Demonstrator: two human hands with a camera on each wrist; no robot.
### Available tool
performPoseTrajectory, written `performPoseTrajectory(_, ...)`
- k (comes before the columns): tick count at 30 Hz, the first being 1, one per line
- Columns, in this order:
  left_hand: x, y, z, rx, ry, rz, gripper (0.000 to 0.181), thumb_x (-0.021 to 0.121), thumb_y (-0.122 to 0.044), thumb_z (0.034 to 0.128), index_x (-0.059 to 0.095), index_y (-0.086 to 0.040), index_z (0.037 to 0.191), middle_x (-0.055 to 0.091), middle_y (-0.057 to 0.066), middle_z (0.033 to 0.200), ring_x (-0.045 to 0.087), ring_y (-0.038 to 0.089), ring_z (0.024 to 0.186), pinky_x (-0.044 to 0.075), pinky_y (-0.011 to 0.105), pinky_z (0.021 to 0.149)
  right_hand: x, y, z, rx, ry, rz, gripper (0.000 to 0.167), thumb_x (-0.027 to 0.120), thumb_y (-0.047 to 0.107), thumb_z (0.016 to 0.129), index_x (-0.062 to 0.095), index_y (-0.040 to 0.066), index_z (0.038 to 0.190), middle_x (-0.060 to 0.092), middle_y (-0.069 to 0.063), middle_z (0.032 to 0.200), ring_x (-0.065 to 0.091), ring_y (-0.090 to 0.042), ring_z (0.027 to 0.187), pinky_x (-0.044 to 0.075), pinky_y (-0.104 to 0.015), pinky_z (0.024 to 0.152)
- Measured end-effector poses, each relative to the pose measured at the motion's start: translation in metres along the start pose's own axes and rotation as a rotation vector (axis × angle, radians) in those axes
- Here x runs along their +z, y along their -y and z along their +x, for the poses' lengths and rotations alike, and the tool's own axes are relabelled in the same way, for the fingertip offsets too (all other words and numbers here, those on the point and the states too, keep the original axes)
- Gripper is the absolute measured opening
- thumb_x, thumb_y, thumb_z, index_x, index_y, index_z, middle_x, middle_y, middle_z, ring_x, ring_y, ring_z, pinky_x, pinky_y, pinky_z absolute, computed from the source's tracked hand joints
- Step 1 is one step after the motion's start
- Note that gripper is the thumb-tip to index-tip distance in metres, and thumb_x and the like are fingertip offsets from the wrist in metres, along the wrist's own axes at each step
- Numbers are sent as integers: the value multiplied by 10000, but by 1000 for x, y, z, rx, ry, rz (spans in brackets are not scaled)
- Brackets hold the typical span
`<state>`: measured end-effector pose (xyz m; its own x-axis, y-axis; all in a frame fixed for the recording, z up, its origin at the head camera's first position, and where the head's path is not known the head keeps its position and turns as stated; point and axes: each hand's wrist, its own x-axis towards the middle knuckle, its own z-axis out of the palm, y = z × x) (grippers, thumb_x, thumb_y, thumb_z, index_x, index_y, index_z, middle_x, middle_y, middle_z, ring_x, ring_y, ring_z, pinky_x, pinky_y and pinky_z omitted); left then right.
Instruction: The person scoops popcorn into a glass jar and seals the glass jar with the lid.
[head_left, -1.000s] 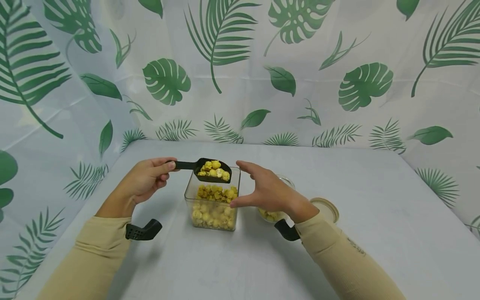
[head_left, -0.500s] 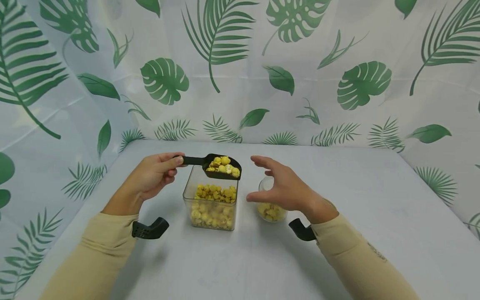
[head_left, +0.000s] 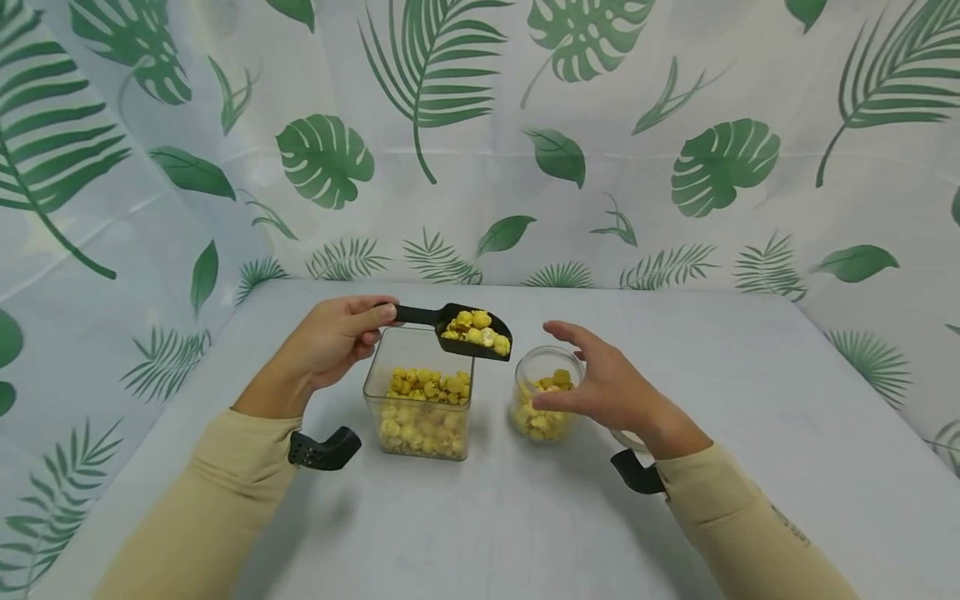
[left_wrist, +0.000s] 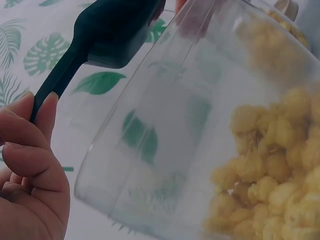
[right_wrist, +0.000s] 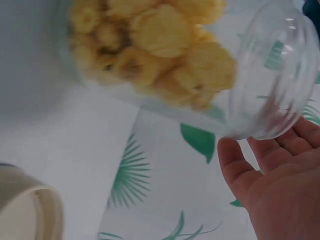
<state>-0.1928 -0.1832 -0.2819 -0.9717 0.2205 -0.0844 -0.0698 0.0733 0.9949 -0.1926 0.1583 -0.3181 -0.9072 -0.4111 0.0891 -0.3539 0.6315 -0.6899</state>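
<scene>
L grip (head_left: 336, 340) pinches blk scoop (left_wrist: 110, 35) w/ popcorn (head_left: 480, 320), R grip (head_left: 615, 387) spread wide, empty, nr jar (right_wrist: 270, 85).

Black scoop (head_left: 437, 317); yellow popcorn (head_left: 427, 385); colourless, transparent tub (head_left: 417, 402) and jar (head_left: 525, 375); cream lid (right_wrist: 25, 187); beige sleeves (head_left: 198, 492); whitish tabletop (head_left: 442, 533); white backdrop (head_left: 465, 200) printed with green palm fronds and monstera leaves.

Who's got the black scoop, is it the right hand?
No, the left hand holds the black scoop, with popcorn sitting in it.
</scene>
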Motion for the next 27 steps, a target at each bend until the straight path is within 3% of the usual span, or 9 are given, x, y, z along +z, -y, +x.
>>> performPoseTrajectory(8, 14, -4, 10, -21, 5, 41, 416, 509, -179, 1072, 476, 53, 1415, 586, 34, 1034, 384, 84, 666, 356, 218, 615, 11, -19, 0, 83, 26, 199, 1036, 908, 241, 728, 297, 48, 1543, 373, -106, 1554, 362, -347, 1387, 297, -560, 1126)
performPoseTrajectory(16, 24, -9, 19, -43, 19, 59, 399, 524, -173, 1066, 511, 21, 1414, 525, 20, 912, 405, 95, 670, 348, 228, 603, 12, -21, 0, 93, 29, 164, 1021, 902, 293, 734, 313, 78, 1540, 392, -95, 1538, 356, -341, 1391, 299, -577, 1119)
performPoseTrajectory(27, 40, -13, 24, -42, 36, 88, 351, 565, -151, 1046, 568, 25, 1350, 585, 71, 1085, 442, 87, 669, 379, 198, 592, 13, -24, -1, 91, 32, 146, 1024, 898, 325, 735, 314, 87, 1542, 413, -106, 1525, 371, -342, 1379, 309, -576, 1113)
